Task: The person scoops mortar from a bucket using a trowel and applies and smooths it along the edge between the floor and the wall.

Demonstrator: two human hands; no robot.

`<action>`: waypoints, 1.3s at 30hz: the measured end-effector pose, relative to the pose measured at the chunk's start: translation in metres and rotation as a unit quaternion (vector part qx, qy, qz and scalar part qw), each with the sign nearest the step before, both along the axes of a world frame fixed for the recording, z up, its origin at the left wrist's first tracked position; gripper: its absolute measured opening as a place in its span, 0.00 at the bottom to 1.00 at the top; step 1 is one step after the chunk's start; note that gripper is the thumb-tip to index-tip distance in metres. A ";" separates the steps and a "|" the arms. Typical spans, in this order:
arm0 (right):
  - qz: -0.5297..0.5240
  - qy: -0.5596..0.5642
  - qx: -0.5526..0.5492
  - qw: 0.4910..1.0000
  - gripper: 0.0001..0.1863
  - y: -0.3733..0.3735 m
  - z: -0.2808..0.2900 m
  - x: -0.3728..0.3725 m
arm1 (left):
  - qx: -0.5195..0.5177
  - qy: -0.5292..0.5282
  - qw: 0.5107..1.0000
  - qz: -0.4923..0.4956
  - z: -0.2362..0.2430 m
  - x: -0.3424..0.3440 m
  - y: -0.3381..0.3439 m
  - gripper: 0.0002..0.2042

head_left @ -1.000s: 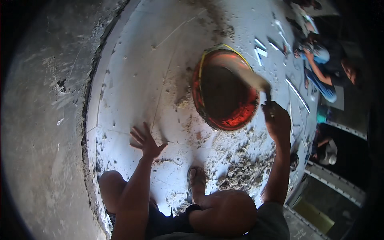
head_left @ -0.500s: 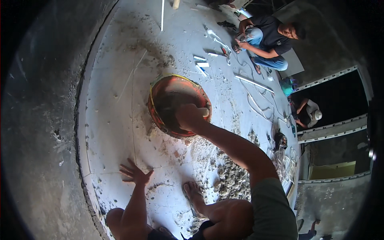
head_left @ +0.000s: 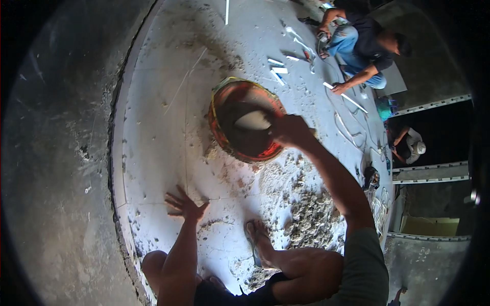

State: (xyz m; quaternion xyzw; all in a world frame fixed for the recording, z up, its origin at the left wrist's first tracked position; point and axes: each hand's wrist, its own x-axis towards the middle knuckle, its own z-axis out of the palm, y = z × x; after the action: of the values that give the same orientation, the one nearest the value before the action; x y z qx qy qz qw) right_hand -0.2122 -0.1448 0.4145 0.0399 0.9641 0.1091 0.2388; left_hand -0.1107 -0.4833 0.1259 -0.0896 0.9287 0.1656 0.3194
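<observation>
My right hand [head_left: 292, 131] is wrapped round the handle of a trowel, over the right rim of a round orange-red bucket [head_left: 213, 122]. The pale trowel blade [head_left: 251, 121] shows inside the bucket, above dark, shadowed contents that I cannot make out. Fingers spread, my left hand [head_left: 188, 206] presses on the pale tiled floor, below and left of the bucket. It holds nothing.
Beside my sandalled foot lies a heap of grey rubble [head_left: 314, 219]. A co-worker [head_left: 365, 46] crouches at the upper right, one hand on a white strip [head_left: 353, 101]. Small white offcuts [head_left: 278, 71] and loose cable [head_left: 347, 130] lie nearby. A rough wall [head_left: 61, 153] borders the left.
My right hand has shifted to the bucket's right rim, bringing the trowel blade into sight. My left hand stays planted. The co-worker has reached down to the white strip. The view has shifted slightly.
</observation>
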 end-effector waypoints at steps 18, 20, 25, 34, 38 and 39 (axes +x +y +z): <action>-0.400 -0.156 -0.480 0.765 0.15 0.019 -0.062 0.015 | 0.027 -0.026 0.999 -0.013 0.012 0.002 0.010 0.74; -0.476 -0.153 -0.533 0.682 0.14 0.018 -0.047 0.021 | 0.022 -0.024 0.999 -0.013 0.010 0.000 0.010 0.74; -0.467 -0.025 -0.592 0.656 0.14 0.001 -0.036 0.046 | 0.007 -0.028 1.000 0.000 0.005 -0.003 0.001 0.77; -0.488 0.163 -0.618 0.594 0.15 -0.041 -0.038 0.062 | -0.016 -0.093 0.995 -0.015 0.015 -0.012 -0.012 0.75; -0.490 0.239 -0.659 0.517 0.16 -0.005 -0.058 0.103 | 0.014 -0.208 0.939 -0.275 0.012 -0.029 0.007 0.73; -0.525 0.163 -0.654 0.521 0.19 -0.029 -0.059 0.101 | 0.031 -0.235 0.933 -0.271 0.016 -0.038 -0.025 0.70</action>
State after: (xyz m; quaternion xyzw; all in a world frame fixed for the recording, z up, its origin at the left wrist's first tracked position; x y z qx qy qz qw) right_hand -0.1117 -0.1740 0.3552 0.3882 0.5912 -0.7052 0.0506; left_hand -0.1488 -0.5082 0.1418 0.1389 0.8105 0.0757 0.5641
